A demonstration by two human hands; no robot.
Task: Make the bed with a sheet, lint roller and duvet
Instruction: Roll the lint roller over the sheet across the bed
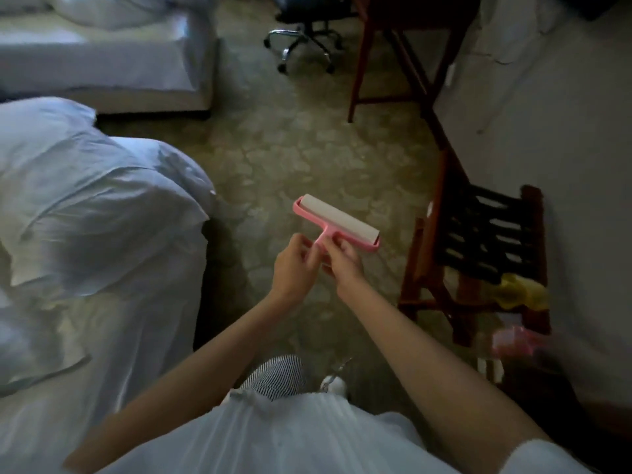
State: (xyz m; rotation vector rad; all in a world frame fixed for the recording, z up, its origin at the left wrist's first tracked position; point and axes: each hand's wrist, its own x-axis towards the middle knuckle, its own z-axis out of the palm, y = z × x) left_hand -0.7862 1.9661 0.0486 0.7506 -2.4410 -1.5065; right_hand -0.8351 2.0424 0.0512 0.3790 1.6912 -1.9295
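**Lint roller readied beside the bed**

The pink lint roller point(337, 222) is held in the air over the carpet point(307, 148), off the bed's point(85, 234) side edge, between it and a wooden luggage rack point(478, 251). The right hand point(345, 265) wraps the handle; the left hand point(295, 265) pinches the same handle with curled fingers. The bedding lies rumpled. To roll well, the sheet should probably be pulled flat first, then swept in straight overlapping passes from one edge, keeping the drum level.
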